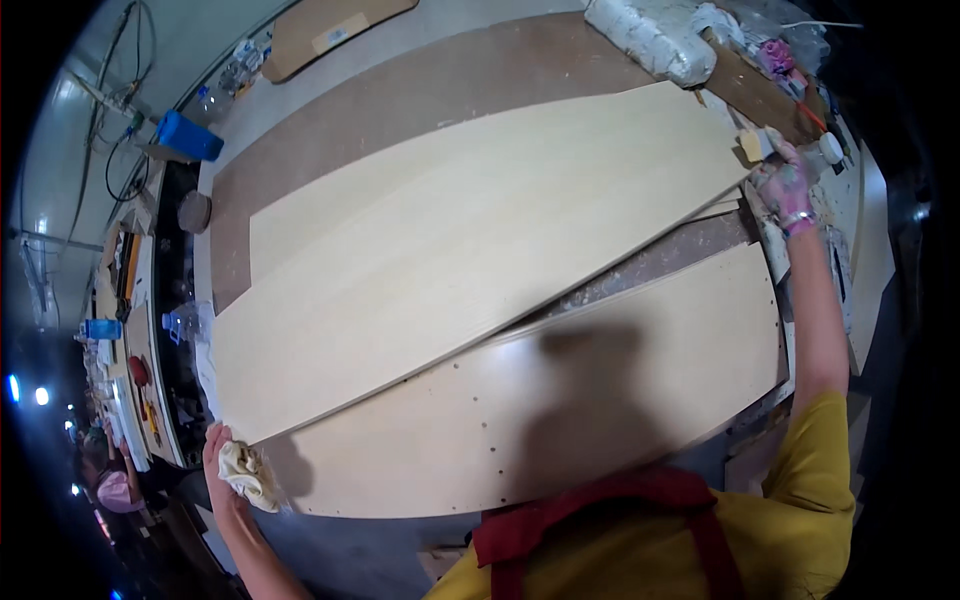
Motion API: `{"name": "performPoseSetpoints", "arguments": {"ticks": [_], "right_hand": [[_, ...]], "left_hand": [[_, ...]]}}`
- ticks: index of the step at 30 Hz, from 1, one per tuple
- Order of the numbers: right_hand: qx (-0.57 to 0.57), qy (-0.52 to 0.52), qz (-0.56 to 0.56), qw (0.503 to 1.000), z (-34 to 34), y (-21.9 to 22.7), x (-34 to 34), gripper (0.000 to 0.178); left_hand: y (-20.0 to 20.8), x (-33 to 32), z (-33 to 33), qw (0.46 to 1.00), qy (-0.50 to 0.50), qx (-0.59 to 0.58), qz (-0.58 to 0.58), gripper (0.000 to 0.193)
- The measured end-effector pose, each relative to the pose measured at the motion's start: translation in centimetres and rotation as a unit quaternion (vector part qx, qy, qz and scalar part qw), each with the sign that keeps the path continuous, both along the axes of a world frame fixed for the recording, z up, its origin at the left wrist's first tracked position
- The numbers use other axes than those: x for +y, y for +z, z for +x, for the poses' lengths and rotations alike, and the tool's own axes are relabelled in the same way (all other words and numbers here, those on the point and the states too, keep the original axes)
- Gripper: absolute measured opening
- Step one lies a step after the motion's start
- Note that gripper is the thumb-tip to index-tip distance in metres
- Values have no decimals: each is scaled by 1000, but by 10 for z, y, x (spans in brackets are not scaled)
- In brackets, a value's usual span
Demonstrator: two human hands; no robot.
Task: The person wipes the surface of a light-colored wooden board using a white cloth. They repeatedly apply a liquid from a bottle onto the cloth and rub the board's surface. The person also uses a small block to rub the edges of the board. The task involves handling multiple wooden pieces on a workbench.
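A long pale wooden panel point(470, 240) lies slantwise over another pale panel point(640, 350), which has small holes along its edges and in a row across it. My left hand point(216, 462), at the upper panel's near left corner, is closed on a crumpled cream cloth point(247, 474). At the panel's right end, my right hand point(783, 188), pink-coloured up to the wrist, is closed around what looks like a flat brush point(757, 147) with a tan end and a pale band. Fingers of both hands are partly hidden.
A brown sheet point(400, 100) covers the worktable under the panels. A white wrapped bundle point(655, 38) and clutter lie at the far right. At the left are a blue container point(188, 137), a clear bottle point(183, 322) and a side bench point(150, 375). Another person point(118, 488) is at the lower left.
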State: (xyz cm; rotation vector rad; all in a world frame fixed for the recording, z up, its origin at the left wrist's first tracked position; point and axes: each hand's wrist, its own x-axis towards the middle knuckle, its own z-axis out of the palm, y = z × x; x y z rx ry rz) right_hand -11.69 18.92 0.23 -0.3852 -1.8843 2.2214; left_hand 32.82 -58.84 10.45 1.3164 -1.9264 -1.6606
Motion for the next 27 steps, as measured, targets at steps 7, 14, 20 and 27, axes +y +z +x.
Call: {"name": "performPoseSetpoints", "arguments": {"ticks": [7,14,20,27], "right_hand": [[122,74,657,741,119,28,58,60],[-21,84,618,781,265,45,115,54],[21,153,344,926,294,-16,232,49],[88,331,-307,888,265,44,9,54]], "left_hand": [[13,22,83,999,34,-23,27,33],[1,27,141,995,31,-79,51,31],[22,37,130,839,-271,-359,-307,25],[-22,163,32,880,-135,60,-451,26]]}}
